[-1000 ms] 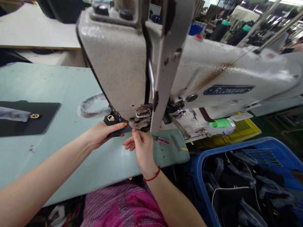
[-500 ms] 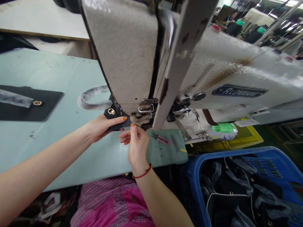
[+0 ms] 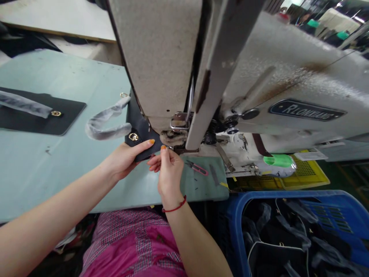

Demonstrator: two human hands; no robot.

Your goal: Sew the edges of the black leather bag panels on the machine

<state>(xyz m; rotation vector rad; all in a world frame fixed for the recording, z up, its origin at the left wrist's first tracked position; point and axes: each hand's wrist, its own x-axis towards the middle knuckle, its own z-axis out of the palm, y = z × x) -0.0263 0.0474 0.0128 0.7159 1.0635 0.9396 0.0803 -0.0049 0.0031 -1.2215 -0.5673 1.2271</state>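
Left hand (image 3: pixel 122 161) closed on black leather panel (image 3: pixel 140 129) | right fingertips (image 3: pixel 164 152) pinched shut beside off-white sewing machine (image 3: pixel 155 57) foot, pinched item unclear | stitching progress: cannot tell

Pink checked garment (image 3: pixel 132 246), red cord bracelet (image 3: pixel 174 206) on the right wrist (image 3: pixel 168 196), orange-painted fingernails (image 3: pixel 151 142), bare forearms (image 3: pixel 57 188)

A blue plastic crate (image 3: pixel 276 195) of black handbags (image 3: pixel 276 234) sits at four o'clock, pink-handled steel thread snips (image 3: pixel 196 168) at three, a flat black leather panel (image 3: pixel 34 123) at nine.
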